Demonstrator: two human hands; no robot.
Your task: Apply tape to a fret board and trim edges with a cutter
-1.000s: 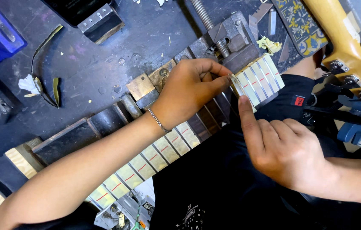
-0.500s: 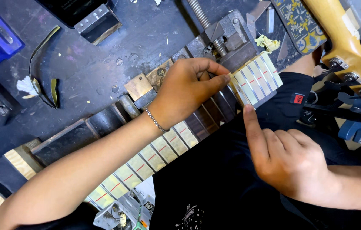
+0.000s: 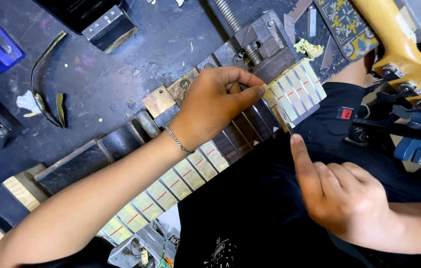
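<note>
Since a second ago our right hand (image 3: 349,203) drops off the guitar neck (image 3: 205,161), forefinger out, while our left hand (image 3: 215,106) pinching tape (image 3: 273,101) risks tearing it.

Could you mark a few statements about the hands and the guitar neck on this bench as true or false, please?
1. The left hand rests on the guitar neck, fingertips at a strip of tape. True.
2. The right hand grips a screwdriver. False: it holds nothing; its index finger points up towards the neck's edge.
3. Pale tape pieces with red marks cover many spaces between the frets. True.
4. Every fret space is taped. False: several dark ones beside the left hand are bare.
5. A bracelet sits on the left wrist. True.
6. The yellow headstock lies at the lower left. False: it is at the upper right.
</note>
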